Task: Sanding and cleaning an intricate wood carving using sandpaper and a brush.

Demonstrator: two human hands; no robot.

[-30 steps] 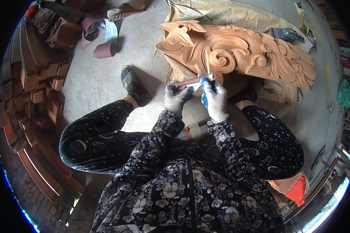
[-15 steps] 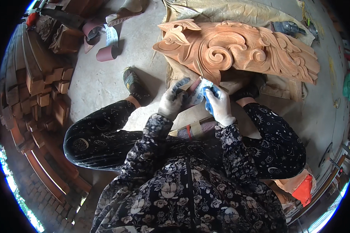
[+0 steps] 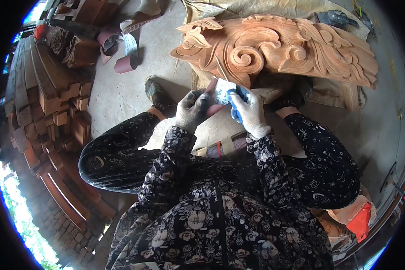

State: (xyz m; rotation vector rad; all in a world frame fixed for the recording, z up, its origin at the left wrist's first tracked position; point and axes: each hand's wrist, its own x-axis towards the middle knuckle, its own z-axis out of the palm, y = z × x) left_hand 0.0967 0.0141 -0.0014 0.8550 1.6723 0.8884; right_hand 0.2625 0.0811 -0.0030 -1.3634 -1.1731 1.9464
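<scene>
Between my two gloved hands is a piece of sandpaper [image 3: 220, 93], its printed white-and-blue back facing up and its reddish edge curled on the left. My left hand [image 3: 191, 109] grips the curled left side, fingers closed. On the right edge, my right hand [image 3: 249, 111], in a white glove with blue-coated fingertips, pinches the sheet. Just beyond the hands lies a large carved wooden panel [image 3: 252, 63] with scrolls and leaf shapes. It rests on a tan cloth [image 3: 202, 11].
A loose curled sandpaper strip [image 3: 127, 64] lies on the concrete floor at upper left. Stacked timber [image 3: 49, 96] fills the left side. A dark power tool [image 3: 335, 18] sits behind the panel. Near my right knee is a red piece [image 3: 359, 221]. A bundle with a red band [image 3: 219, 150] lies before my lap.
The sandpaper has turned so more of its printed back shows, its left edge curled over. Both hands have shifted slightly. The whole view has tilted a little.
</scene>
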